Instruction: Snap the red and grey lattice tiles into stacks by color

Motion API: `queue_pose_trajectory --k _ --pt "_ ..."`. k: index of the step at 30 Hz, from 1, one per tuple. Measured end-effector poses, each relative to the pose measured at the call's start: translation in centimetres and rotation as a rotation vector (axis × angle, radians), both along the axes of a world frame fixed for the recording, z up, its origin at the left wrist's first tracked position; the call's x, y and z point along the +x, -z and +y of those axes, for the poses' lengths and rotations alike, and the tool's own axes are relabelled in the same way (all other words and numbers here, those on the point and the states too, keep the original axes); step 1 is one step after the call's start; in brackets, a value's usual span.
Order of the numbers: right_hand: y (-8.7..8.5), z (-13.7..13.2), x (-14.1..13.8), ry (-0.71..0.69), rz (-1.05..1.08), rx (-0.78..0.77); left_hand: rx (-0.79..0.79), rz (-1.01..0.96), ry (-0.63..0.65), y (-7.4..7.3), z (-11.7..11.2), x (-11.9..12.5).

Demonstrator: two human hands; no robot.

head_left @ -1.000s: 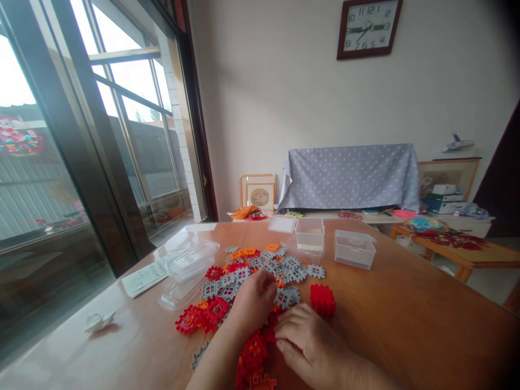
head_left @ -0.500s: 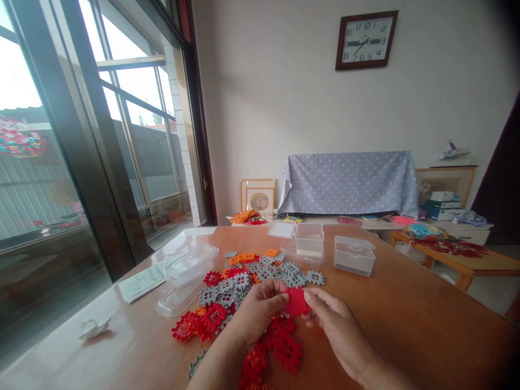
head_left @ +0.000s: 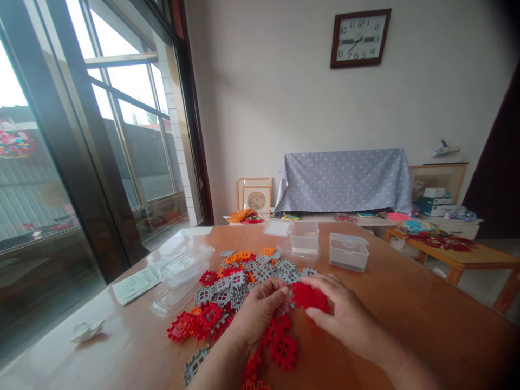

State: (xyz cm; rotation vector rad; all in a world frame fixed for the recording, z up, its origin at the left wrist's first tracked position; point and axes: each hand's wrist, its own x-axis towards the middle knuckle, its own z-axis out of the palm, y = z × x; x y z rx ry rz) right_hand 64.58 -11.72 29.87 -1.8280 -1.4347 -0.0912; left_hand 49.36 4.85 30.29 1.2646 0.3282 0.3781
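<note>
I'm holding a red block low over the table, gripping it with my right hand: my fingers are arching over its far edge, slightly apart, and my thumb is pressing in from the near side. It's a chunky waffle-style plastic block with a notched edge (I can't tell from here whether it's one piece or several joined). My left hand is curling just beside it, its fingers together, though I can't tell whether their tips are touching the red plastic.

Under and around my hands, a loose pile of grey, orange and red blocks is spreading across the wooden table. Beyond it, two small plastic tubs are sitting with a lidded box, and stacked transparent trays are lying to the left, near some paper slips and a crumpled tissue.

A tall window is letting in daylight on my left. Ahead, a clock is hanging on the white wall above a polka-dot cloth, and a low wooden table is standing to the right.
</note>
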Motion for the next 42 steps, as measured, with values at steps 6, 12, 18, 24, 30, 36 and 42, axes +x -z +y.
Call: queue_pose_trajectory --k 6,12,18,24,30,36,42 --pt "2.1 -1.1 4.9 0.102 0.241 -0.062 0.116 0.072 -0.093 0.4 1.2 -0.1" --pt "4.0 -0.6 5.9 0.077 0.295 -0.126 0.166 0.103 -0.08 1.3 2.4 0.3" --pt "3.8 -0.7 5.3 0.073 0.277 -0.159 0.186 0.087 -0.087 1.2 2.5 0.3" --pt "2.6 -1.1 4.9 0.097 0.261 -0.119 0.263 0.107 -0.131 0.4 2.6 -0.3" --pt "1.3 -0.2 2.2 0.055 0.237 -0.002 0.385 0.129 -0.203 0.5 4.1 -0.6" --pt "1.3 1.2 -3.2 -0.083 0.202 -0.194 1.017 0.335 -0.289 1.2 5.0 -1.4" --pt "1.9 2.1 -5.8 -0.187 0.142 -0.299 1.344 0.511 -0.058 1.3 3.6 -2.0"
